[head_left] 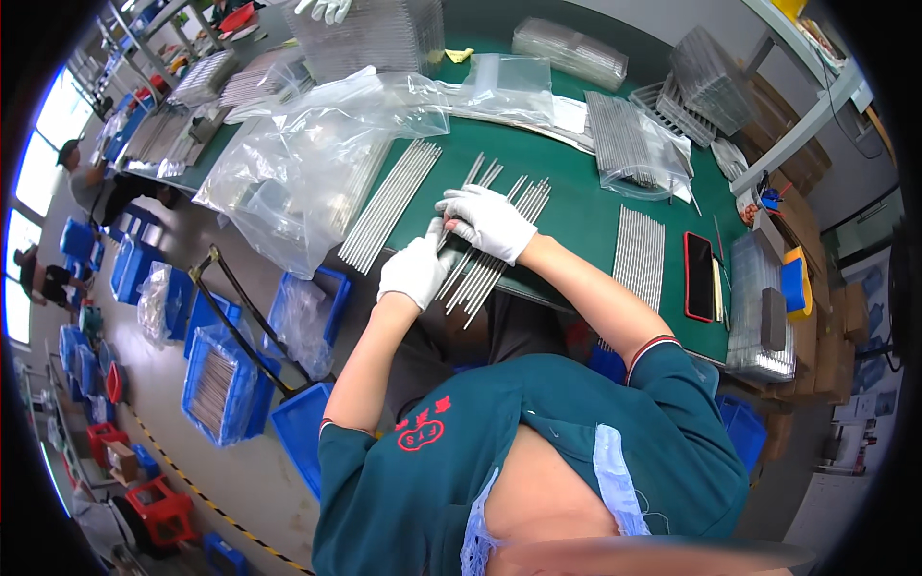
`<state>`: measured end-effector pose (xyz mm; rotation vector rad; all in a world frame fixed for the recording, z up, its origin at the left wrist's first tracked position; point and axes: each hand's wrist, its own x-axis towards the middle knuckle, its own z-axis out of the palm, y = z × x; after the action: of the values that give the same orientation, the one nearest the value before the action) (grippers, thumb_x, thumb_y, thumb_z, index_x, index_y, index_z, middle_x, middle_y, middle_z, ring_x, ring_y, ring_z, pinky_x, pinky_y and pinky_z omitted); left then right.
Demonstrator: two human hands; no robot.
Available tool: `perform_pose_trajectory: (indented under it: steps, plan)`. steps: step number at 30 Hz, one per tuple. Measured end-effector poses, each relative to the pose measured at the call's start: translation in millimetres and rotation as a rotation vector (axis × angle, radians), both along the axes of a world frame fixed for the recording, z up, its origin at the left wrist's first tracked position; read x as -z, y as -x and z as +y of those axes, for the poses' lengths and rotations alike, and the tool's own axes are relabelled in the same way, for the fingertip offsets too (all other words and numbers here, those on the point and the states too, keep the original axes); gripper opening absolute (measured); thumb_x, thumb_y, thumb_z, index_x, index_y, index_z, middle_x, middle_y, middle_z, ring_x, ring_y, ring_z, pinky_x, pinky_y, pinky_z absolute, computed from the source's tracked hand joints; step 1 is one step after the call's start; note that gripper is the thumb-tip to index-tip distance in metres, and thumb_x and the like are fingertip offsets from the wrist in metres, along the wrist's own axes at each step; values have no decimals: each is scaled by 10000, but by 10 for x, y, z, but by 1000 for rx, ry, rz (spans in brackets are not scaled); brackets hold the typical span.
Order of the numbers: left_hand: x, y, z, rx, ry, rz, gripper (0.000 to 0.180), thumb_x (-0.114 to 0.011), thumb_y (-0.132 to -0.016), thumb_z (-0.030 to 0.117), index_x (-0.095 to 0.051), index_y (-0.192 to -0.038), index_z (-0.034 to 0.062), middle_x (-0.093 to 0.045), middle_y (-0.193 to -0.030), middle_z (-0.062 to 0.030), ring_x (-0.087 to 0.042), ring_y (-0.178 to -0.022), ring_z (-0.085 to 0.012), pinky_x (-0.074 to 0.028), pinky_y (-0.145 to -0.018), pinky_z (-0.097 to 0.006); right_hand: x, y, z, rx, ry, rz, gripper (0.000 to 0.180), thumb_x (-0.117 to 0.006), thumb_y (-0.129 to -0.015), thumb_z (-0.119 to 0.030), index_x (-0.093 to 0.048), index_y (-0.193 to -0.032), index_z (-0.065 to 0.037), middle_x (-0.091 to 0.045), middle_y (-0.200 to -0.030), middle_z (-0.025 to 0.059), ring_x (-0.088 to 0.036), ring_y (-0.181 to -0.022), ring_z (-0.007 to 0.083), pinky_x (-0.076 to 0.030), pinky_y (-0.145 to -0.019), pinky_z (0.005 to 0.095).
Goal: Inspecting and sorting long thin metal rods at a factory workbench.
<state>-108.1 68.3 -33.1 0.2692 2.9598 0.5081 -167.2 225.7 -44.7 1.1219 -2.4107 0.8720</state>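
Along the near edge of the green table (576,216), metal rods (480,283) lie beside your gloved left hand (413,273) and under your gloved right hand (488,223). Both show bent fingers; grip on any rod cannot be told. A red-cased phone (698,278) lies toward the table's right end.

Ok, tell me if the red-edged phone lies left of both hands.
No, the phone lies on the green table, right of the right hand.

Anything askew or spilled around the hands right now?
Slightly askew: the thin, silvery, metal-looking rods at the white-gloved left hand and right hand lie fanned, ends uneven, unlike the neater silvery row leftward on the green tabletop. No spill shows.
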Motion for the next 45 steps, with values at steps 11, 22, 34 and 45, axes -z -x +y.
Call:
perform_pose_trajectory:
  steps: [11, 22, 34, 45]
  plan:
    - [312, -381, -756, -487, -1050, -481, 556, -413, -854, 518, -607, -830, -2, -555, -589, -57, -534, -492, -110, -431, -461, -211, 16, -39, 157, 4, -142, -152, 137, -582, -749, -181, -571, -737, -44, -559, -701, 118, -517, -751, 283, -420, -693, 372]
    - [587, -128, -693, -711, -1707, -407, 403, -496, -856, 407, -562, -944, 19, -417, -559, 22, -387, -454, -95, -310, -418, -211, 48, -76, 181, 14, -113, -121, 105, -592, -732, -133, -553, -759, -40, -517, -702, 110, -522, -692, 281, -430, -633, 356]
    - [375, -317, -700, -514, -1557, -670, 383, -517, -854, 371, -543, -1033, 34, -528, -700, -23, -490, -543, -100, -408, -484, -208, 38, -87, 183, 33, -98, -131, 82, -590, -728, -121, -558, -745, -47, -511, -684, 104, -524, -679, 277, -431, -629, 356]
    - [301, -237, -621, -468, -1472, -823, 360, -511, -861, 354, -539, -997, 21, -466, -642, 18, -366, -436, -9, -248, -350, -153, 50, -82, 188, 61, -108, -150, 138, -583, -749, -199, -571, -747, -62, -545, -690, 112, -535, -715, 284, -424, -653, 380]
